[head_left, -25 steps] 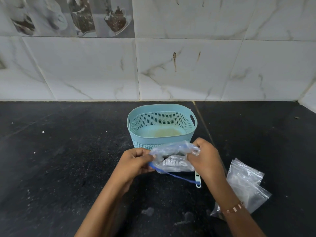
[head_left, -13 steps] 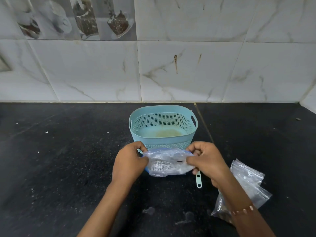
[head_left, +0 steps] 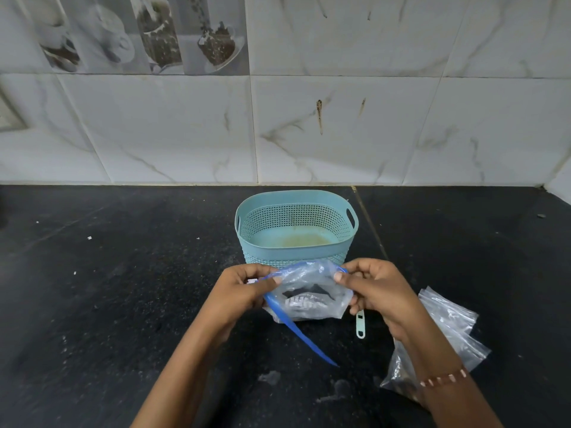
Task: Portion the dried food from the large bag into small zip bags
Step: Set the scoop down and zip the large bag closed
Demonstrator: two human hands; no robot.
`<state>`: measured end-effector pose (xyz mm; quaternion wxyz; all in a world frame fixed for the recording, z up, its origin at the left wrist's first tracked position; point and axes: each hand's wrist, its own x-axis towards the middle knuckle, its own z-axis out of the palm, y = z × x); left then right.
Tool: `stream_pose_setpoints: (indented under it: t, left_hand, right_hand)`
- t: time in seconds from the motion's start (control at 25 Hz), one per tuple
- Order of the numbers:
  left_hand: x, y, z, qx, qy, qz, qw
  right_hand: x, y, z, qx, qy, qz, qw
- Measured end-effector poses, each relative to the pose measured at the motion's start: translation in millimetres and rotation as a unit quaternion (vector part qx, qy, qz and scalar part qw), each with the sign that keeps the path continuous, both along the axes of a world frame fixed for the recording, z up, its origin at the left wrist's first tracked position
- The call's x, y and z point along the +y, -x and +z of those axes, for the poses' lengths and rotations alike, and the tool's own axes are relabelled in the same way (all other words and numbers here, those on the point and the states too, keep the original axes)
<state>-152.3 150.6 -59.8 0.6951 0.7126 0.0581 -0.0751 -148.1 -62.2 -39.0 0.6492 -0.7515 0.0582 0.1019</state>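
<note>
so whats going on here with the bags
A person is holding a small zip bag with both hands above a dark counter: the left hand and right hand each pinch a side of its blue-edged mouth, which gapes open. An empty teal basket stands just behind. More clear bags lie by the right forearm.

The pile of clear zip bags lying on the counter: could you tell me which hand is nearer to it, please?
The right hand. Its wrist passes just over the pile of zip bags; the left hand is farther away, across the small bag both hold.
</note>
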Motion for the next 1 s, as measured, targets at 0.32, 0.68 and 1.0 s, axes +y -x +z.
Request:
stream_pose_setpoints:
  t: [0.32,0.68,1.0]
  left_hand:
    - [-13.5,-2.2,9.5,-0.092,-0.328,0.075,0.937]
    - [-14.1,-5.5,17.0,-0.024,0.089,0.005,0.996]
    - [-16.2,6.1,-40.7,-0.131,0.024,-0.075,0.988]
  right_hand:
    - [28.7,8.8,4.8,-0.227,0.392,-0.054,0.89]
    - [31.3,18.1,2.9,-0.337,0.418,0.171,0.826]
    - [36.9,-0.2,-9.3,-0.268,0.341,0.145,0.889]
